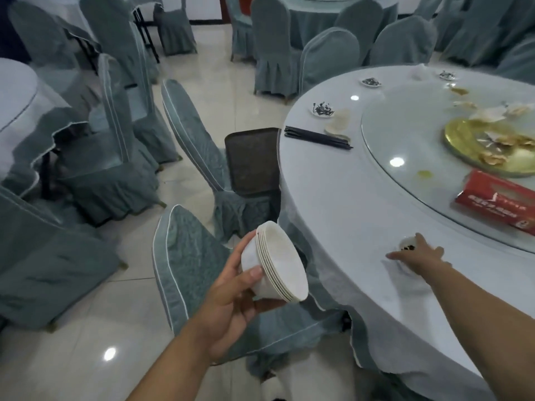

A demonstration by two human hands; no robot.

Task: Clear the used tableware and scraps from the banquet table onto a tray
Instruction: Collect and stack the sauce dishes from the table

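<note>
Sensibly, the left hand (231, 302) gripped the stacked bowls (278, 261) left of the table (347, 198), seemingly freeing the open-fingered right hand (419, 254) to reach a near dish (406, 244).

Glossy glass turntable (405, 146), matt cloth table (341, 204)

Left hand (231, 293), right hand (419, 256), bare forearms, perhaps dark clothing below.

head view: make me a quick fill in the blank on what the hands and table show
The left hand holds a stack of white ____. The right hand reaches a small dish on the ____. The brown tray sits on a ____.
Missing: bowls; table; chair.
</note>
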